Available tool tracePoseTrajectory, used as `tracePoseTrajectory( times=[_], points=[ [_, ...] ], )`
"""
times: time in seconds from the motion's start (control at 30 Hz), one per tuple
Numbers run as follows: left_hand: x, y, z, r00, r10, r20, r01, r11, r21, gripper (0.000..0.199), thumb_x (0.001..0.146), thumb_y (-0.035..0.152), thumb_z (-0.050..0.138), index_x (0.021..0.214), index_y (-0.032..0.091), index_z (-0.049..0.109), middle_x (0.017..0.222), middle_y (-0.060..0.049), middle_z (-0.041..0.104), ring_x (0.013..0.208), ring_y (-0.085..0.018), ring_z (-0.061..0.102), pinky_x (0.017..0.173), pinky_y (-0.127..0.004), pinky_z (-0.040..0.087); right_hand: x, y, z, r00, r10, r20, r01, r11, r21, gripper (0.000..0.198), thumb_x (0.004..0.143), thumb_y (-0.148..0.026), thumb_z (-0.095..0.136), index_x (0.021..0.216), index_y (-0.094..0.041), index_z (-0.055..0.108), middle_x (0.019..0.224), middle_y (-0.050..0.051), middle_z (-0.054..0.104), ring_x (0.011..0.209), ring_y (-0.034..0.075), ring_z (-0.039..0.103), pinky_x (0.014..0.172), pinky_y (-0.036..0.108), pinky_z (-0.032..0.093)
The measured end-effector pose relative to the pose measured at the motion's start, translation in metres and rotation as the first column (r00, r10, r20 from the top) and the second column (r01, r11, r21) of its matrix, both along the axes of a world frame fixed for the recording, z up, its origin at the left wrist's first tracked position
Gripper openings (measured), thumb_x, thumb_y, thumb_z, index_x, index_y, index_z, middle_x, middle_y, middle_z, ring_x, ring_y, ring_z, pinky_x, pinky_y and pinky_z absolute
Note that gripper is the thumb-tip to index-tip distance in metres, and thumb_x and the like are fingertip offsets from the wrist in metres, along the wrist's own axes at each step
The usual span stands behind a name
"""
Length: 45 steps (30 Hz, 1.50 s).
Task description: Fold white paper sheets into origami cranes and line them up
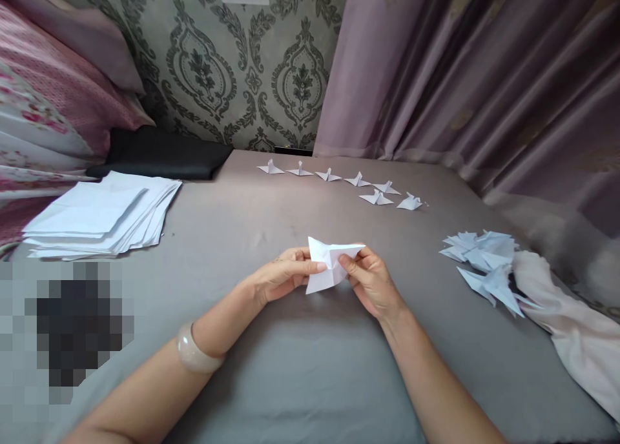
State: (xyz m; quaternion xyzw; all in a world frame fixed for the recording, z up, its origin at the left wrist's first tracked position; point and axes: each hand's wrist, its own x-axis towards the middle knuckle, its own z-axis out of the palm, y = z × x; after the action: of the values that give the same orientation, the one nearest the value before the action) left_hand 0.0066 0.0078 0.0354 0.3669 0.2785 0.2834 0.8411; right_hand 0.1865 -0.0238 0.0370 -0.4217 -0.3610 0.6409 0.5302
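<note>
A partly folded sheet of white paper [321, 280] is held up between my two hands, over the middle of the grey cloth. On its left side my left hand [285, 275] pinches it, thumb in front and fingers behind. My right hand [372, 279] grips the right side, its thumb pressed on the front of the paper. Creases cross the paper, and its corners point outward. The fingers behind it are partly hidden. A pale bangle [194, 350] circles my left wrist.
Several small folded paper birds [327, 175] stand in a row at the back. A heap of larger folded paper pieces [484, 253] lies at right beside a pale pink cloth [566, 308]. At left are a stack of white paper [92, 208] and a black folded item [167, 153].
</note>
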Motion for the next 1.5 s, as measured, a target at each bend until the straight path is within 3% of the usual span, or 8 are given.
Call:
tracePoseTrajectory(
  times=[0.4,0.53,0.67,0.97,1.07,1.27,1.37,1.5],
  points=[
    [0.009,0.003,-0.010,0.914,0.395,-0.091,-0.393,0.919,0.041,0.039,0.066,0.039,0.078,0.092,0.013,0.065,0.084,-0.007,0.070,0.073,-0.018,0.065,0.071,-0.031,0.051,-0.028,0.008,-0.022,0.826,-0.244,0.508,0.196,0.969,0.148,0.038,0.076,-0.051,0.063,0.097,-0.021,0.053,0.070,-0.001,0.065,0.045,0.012,0.054,0.033,0.020,0.040],
    [0.005,0.008,-0.024,0.779,0.566,-0.270,-0.465,0.810,0.357,0.039,0.074,0.050,0.065,0.088,0.013,0.061,0.074,-0.003,0.064,0.061,-0.013,0.057,0.057,-0.023,0.042,-0.037,0.018,-0.020,0.730,-0.223,0.646,0.162,0.975,0.154,0.038,0.081,-0.057,0.051,0.090,-0.021,0.053,0.058,-0.004,0.058,0.036,0.011,0.048,0.029,0.021,0.035],
    [-0.010,0.014,-0.033,0.440,0.709,-0.551,-0.086,0.644,0.760,0.035,0.089,0.047,0.043,0.077,0.016,0.055,0.060,0.000,0.053,0.055,-0.012,0.048,0.051,-0.023,0.029,-0.039,0.030,-0.021,0.589,-0.132,0.797,0.072,0.991,0.110,0.035,0.089,-0.052,0.040,0.089,-0.020,0.055,0.056,-0.002,0.057,0.035,0.013,0.050,0.034,0.022,0.033],
    [-0.011,0.006,-0.020,-0.023,0.671,-0.741,0.464,0.664,0.587,0.037,0.095,0.040,0.032,0.107,0.010,0.048,0.087,-0.015,0.063,0.075,-0.028,0.061,0.064,-0.033,0.040,-0.052,0.024,-0.023,-0.213,-0.075,0.974,-0.092,0.994,0.056,0.033,0.096,-0.038,0.034,0.100,-0.016,0.058,0.077,0.016,0.069,0.074,0.028,0.068,0.067,0.035,0.044],
    [-0.008,0.007,-0.019,-0.062,0.784,-0.618,0.552,0.543,0.633,0.032,0.094,0.031,0.040,0.114,0.007,0.047,0.106,-0.020,0.057,0.094,-0.030,0.057,0.077,-0.038,0.043,-0.046,0.023,-0.021,-0.204,-0.054,0.977,-0.060,0.997,0.042,0.032,0.095,-0.040,0.037,0.102,-0.016,0.056,0.080,0.016,0.069,0.076,0.029,0.067,0.069,0.037,0.045],
    [-0.008,0.009,-0.026,0.307,0.743,-0.595,0.777,0.164,0.607,0.027,0.091,0.007,0.033,0.104,0.012,0.057,0.110,-0.015,0.058,0.101,-0.024,0.052,0.090,-0.038,0.042,-0.042,0.017,-0.017,0.136,-0.265,0.955,-0.165,0.944,0.285,0.033,0.096,-0.026,0.030,0.116,-0.017,0.055,0.114,0.015,0.063,0.108,0.025,0.059,0.089,0.038,0.045],
    [-0.012,0.007,-0.034,0.375,0.710,-0.596,0.765,0.126,0.632,0.028,0.091,0.013,0.036,0.108,0.010,0.058,0.109,-0.016,0.060,0.107,-0.026,0.050,0.096,-0.042,0.039,-0.056,0.009,-0.017,0.433,-0.207,0.877,-0.372,0.846,0.383,0.043,0.097,-0.028,0.025,0.135,-0.016,0.042,0.138,0.013,0.048,0.130,0.018,0.042,0.108,0.035,0.034],
    [-0.024,0.004,-0.046,0.294,0.723,-0.625,0.767,0.212,0.606,0.046,0.091,0.027,0.040,0.134,0.011,0.045,0.138,-0.017,0.046,0.131,-0.031,0.035,0.107,-0.049,0.027,-0.069,0.003,-0.022,0.425,-0.012,0.905,-0.496,0.833,0.244,0.060,0.097,-0.039,0.023,0.148,-0.007,0.019,0.155,0.014,0.019,0.143,0.019,0.016,0.117,0.038,0.018]
  ],
)
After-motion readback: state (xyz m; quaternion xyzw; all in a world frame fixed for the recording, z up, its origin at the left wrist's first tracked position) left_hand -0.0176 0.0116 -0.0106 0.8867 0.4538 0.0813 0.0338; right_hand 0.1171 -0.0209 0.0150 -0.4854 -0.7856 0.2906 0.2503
